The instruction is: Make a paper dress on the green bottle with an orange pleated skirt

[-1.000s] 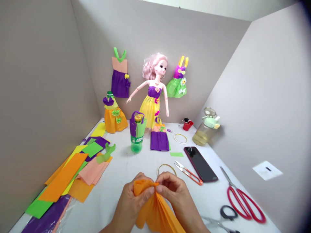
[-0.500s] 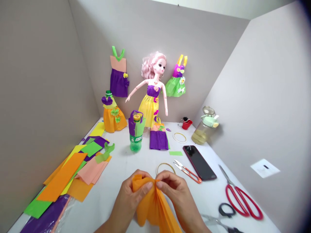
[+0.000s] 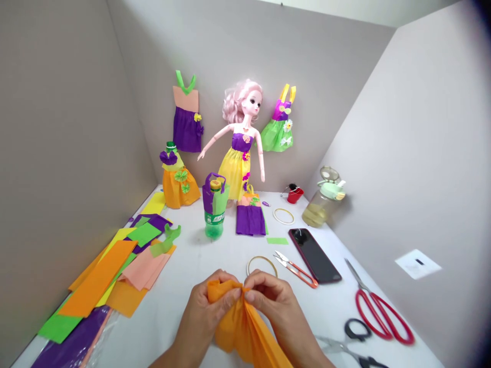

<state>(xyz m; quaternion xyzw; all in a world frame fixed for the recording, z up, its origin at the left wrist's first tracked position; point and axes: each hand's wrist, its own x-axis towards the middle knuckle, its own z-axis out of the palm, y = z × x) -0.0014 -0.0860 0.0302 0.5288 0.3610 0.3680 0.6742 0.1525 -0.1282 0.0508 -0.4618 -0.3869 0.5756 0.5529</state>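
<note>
Gathered folds of orange fabric (image 3: 240, 327) hang between my two hands at the near middle of the table. My left hand (image 3: 210, 306) pinches its upper edge between thumb and fingers. Close beside it, my right hand (image 3: 274, 301) pinches the same edge, the two thumbs nearly meeting. The lower part of the cloth drapes down and to the right, past the bottom of the view. Just behind my right hand lies a gold ring (image 3: 262, 259), partly covered by the fingers. Orange-handled thread snips (image 3: 297, 271) rest to its right.
Coloured fabric pieces (image 3: 115, 276) lie piled at left. A doll (image 3: 242, 138) stands at the back behind a green bottle (image 3: 214, 220). A phone (image 3: 314, 255), red-handled scissors (image 3: 379, 312), black-handled scissors (image 3: 355, 337) and a drink bottle (image 3: 322, 204) occupy the right side.
The orange cloth's folds have shifted a little, its lower part swinging slightly right. Both hands keep their pinch in nearly the same place.
</note>
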